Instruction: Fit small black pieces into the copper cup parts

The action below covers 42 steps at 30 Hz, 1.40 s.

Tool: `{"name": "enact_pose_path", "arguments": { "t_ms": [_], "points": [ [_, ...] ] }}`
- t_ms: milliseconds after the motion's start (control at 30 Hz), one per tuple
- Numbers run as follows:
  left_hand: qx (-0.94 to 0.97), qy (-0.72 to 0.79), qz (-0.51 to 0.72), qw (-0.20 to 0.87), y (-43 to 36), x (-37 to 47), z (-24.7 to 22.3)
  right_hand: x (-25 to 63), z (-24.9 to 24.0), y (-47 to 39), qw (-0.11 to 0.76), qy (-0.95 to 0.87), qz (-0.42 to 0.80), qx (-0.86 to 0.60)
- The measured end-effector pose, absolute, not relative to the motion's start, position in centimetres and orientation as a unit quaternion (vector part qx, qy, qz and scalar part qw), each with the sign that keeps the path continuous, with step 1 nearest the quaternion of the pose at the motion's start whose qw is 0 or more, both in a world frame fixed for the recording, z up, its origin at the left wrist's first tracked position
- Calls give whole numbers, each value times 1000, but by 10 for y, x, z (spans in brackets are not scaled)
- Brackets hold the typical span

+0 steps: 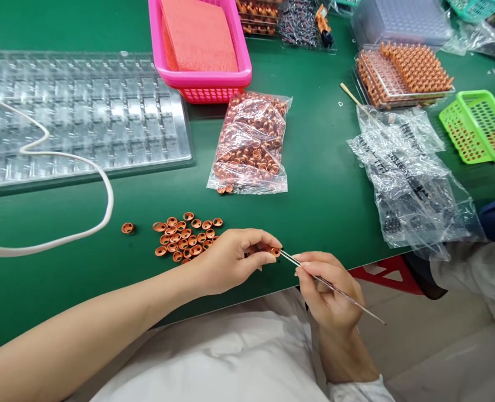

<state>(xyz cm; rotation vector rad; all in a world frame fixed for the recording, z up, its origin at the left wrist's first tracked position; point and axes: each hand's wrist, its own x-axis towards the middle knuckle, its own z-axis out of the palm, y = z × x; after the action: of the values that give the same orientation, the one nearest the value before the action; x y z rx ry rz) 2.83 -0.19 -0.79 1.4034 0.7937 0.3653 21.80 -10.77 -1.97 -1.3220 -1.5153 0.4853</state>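
Note:
Between thumb and fingertips, my left hand pinches a small copper-coloured cup-shaped ring just above the table's front edge. My right hand is closed around a pair of thin metal tweezers, whose tips reach the ring from the right. Whether the tips grip the ring or only touch it, I cannot tell. Several more such rings lie loose on the green table beside my left wrist, and a single ring sits apart to their left.
A clear bag of rings lies ahead, below a pink basket. At left are a clear plastic tray and a white cable. Plastic bags, a green basket and stacked trays occupy the right. A person's sleeve is near.

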Motion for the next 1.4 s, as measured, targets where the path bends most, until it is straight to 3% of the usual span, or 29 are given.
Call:
{"name": "enact_pose_path", "arguments": {
  "t_ms": [367, 833, 1400],
  "points": [
    [587, 337, 149, 721, -1, 28, -3, 220, -24, -114, 583, -517, 252, -574],
    [708, 310, 191, 606, -1, 25, -1, 213, -15, -114, 536, -588, 219, -565],
    [743, 291, 202, 568, -4, 24, -3, 214, -17, -113, 505, -632, 194, -555]
  ]
}}
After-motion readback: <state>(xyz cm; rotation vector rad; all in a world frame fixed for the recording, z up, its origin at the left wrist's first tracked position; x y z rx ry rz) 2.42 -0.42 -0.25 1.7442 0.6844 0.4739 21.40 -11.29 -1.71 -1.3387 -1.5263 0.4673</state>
